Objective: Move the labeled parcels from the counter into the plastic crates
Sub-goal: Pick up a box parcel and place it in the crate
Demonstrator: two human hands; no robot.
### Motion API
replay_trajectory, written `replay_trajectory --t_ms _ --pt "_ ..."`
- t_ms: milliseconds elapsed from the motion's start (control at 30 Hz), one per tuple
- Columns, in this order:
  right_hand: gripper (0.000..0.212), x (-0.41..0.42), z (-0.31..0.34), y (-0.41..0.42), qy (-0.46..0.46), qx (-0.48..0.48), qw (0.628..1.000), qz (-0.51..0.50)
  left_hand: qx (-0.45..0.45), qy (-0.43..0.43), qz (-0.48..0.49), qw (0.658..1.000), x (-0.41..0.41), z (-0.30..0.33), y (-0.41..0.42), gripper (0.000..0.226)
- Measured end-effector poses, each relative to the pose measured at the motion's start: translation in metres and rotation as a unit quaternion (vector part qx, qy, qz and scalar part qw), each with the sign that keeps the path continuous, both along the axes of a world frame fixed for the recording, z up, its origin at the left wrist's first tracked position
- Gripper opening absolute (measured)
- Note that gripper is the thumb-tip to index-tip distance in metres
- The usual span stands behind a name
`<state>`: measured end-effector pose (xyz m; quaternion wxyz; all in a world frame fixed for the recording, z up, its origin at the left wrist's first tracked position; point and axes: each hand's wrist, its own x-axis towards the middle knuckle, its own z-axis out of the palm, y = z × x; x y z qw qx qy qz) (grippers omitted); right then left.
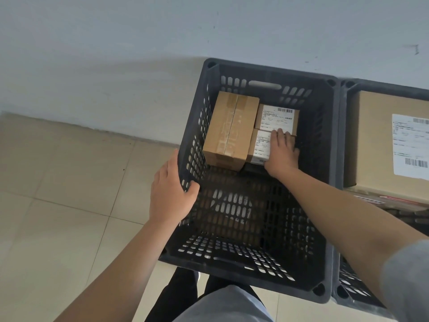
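Observation:
A dark slotted plastic crate (329,159) stands on the floor in front of me. Inside, at its far end, lie a taped brown box (229,129) and two small labeled parcels, one behind (276,117) and one nearer (258,147). My right hand (282,152) reaches down into the crate and lies on the nearer small parcel, fingers curled over its far and right edges. My left hand (170,187) holds the crate's left rim, thumb hooked inside the wall.
A second dark crate (343,89) stands tight against the right side, holding a large labeled cardboard box (376,140). A pale wall runs behind both crates. Beige tiled floor (65,194) spreads to the left. My legs are below the near rim.

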<state>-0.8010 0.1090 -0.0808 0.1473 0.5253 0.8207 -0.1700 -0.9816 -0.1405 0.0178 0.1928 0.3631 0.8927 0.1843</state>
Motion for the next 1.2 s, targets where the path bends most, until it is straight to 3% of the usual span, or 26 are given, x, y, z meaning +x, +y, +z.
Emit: replay_trajectory --t_ms 533,767,967,1200 --pt "0.119 0.003 -0.002 -0.001 0.005 -0.019 1.000 -0.007 0.014 -0.012 0.010 1.000 0.002 0.000 -0.002 0.081" --pt "0.106 0.018 0.049 -0.034 0.095 -0.031 0.994 -0.047 0.057 -0.026 -0.012 0.998 0.010 0.023 -0.015 0.076" --pt "0.082 0.053 0.111 -0.136 0.311 -0.091 0.923 -0.208 0.142 -0.099 -0.029 0.984 0.054 0.057 -0.073 0.061" --pt "0.042 0.099 0.172 -0.308 0.472 -0.087 0.816 -0.323 0.186 -0.301 -0.035 0.935 0.104 0.077 -0.167 0.041"
